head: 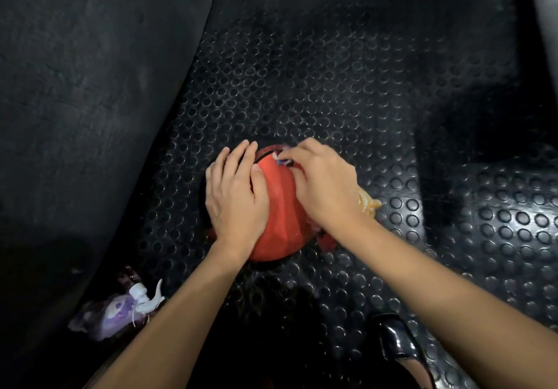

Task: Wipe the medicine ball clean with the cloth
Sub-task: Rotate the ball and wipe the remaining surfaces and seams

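- The medicine ball (pixel 282 216), red-orange with a dark band near its far edge, sits on the black rubber floor mat (pixel 332 86) with raised round studs, just in front of the person.
- The left hand (pixel 234 190) lies flat on the ball's left side, fingers straight and close together, pointing away from the person; its grip is spread over the surface, pressing rather than pinching.
- The right hand (pixel 324 183) is on the ball's upper right, fingers curled down toward the far edge of the ball.
- The cloth (pixel 368 203) shows as a pale orange corner sticking out from under the right hand's outer edge; a small light and bluish bit also peeks out at the fingertips. It appears bunched under the palm, with the right grip curled around it, though most of it is hidden.
- Red scraps show low beside the ball on both sides; what they belong to cannot be told.
- A spray bottle (pixel 133 304) with a white trigger head and a purple label lies on its side near the left forearm, at the mat's left edge, well apart from the ball.
- A smooth dark surface (pixel 75 86) rises along the left of the mat.
- A glossy black shoe (pixel 398 340) is near the bottom, under the right forearm.
- Light falls on the studs at the right.
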### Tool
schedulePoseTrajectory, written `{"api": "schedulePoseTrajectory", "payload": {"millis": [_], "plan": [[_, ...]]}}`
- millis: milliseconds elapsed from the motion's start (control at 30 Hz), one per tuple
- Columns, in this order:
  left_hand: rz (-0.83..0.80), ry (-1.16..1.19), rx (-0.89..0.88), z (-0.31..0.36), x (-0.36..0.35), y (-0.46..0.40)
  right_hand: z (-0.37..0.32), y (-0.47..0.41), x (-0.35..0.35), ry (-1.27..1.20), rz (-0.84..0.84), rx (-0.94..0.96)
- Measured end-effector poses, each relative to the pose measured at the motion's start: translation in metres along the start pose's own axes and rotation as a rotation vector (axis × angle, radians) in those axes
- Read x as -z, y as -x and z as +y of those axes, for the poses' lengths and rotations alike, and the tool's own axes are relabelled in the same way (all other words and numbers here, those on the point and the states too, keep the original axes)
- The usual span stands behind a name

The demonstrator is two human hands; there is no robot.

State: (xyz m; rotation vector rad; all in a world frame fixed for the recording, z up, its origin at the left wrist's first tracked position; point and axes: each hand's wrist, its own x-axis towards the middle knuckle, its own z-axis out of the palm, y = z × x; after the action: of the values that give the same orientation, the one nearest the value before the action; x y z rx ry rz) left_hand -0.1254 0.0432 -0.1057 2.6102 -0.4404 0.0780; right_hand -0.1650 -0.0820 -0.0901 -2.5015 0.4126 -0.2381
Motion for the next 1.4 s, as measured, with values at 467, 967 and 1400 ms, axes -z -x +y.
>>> {"api": "schedulePoseTrajectory", "payload": {"millis": [467, 967, 1400], "plan": [[0.002, -0.037, -0.097, -0.002, -0.002, 0.010, 0.018, -0.013, 0.002, -0.038, -0.079, -0.059], [0.017, -0.050, -0.111, 0.006, -0.006, 0.011, 0.027, -0.046, 0.005, -0.022, -0.246, -0.199], [0.058, 0.022, 0.005, -0.006, -0.003, 0.004, 0.020, 0.018, -0.004, -0.142, -0.003, -0.163]]}}
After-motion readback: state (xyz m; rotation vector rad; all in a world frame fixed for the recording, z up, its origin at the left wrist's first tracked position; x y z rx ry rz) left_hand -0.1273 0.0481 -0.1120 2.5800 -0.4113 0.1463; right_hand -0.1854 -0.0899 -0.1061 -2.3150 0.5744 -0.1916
